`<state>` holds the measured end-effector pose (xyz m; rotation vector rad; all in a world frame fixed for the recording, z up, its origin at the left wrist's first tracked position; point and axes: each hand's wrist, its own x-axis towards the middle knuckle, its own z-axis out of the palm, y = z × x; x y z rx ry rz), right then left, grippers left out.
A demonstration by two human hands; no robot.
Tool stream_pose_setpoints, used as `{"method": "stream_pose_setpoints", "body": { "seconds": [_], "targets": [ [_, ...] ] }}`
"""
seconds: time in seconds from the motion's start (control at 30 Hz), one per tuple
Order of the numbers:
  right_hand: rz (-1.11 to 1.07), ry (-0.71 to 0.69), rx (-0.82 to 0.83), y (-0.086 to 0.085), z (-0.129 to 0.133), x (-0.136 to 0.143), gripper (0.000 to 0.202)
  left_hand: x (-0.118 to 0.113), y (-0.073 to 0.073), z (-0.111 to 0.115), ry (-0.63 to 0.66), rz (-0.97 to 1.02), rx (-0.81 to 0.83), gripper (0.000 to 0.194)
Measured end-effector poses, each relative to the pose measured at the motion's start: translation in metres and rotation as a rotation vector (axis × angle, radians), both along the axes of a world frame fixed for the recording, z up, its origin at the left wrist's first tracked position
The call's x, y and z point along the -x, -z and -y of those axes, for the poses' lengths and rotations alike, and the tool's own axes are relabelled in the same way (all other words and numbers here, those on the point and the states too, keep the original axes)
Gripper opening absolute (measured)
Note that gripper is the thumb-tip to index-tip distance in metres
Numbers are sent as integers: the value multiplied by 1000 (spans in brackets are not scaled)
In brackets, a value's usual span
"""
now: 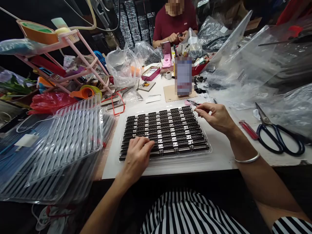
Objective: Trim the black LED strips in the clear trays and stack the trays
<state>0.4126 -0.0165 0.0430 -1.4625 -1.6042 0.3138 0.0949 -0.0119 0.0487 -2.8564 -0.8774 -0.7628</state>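
Note:
A clear plastic tray (210,150) lies in front of me, filled with several rows of long black strips (168,130) that carry small silvery metal pieces. My left hand (138,152) rests over the near left part of the rows. Its fingers are curled down together, and what lies under the fingertips is hidden. At the tray's far right corner, my right hand (215,118) is closed in a pinch. Something small and pale may be between its thumb and forefinger, too small to name. Just beyond those fingertips lies a pointed metal tool (192,102).
Large blue-handled scissors (278,139) and a red-handled tool (248,130) lie at right. Stacked clear ribbed trays (70,130) and a pink rack (92,65) stand at left. Plastic bags (243,65) crowd the right side. A person (175,26) sits opposite, handling something dark.

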Motion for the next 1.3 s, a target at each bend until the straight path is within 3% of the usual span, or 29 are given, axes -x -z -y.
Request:
{"method": "stream_pose_setpoints", "body": {
  "seconds": [0.17,0.33,0.47,0.63,0.77,1.0,1.17,1.3],
  "targets": [
    [32,24,-20,1,0,-1,18,-42,12,31,153,76,58,20],
    [40,24,-25,3,-1,-2,18,-75,17,38,117,-52,23,17],
    [54,21,-50,3,-1,-2,17,-77,17,38,139,-93,-16,21],
    [62,33,-73,1,-1,0,17,-77,20,40,119,-1,-17,20],
    [61,43,-53,-1,-1,1,19,-92,20,42,145,53,29,13],
    [69,52,-47,0,-1,1,20,-121,16,47,97,-80,45,13],
    [95,66,-15,4,2,-1,21,-123,16,45,104,-144,91,8],
    [87,89,13,7,3,-4,23,-122,23,43,100,-98,90,16]
  ]
}}
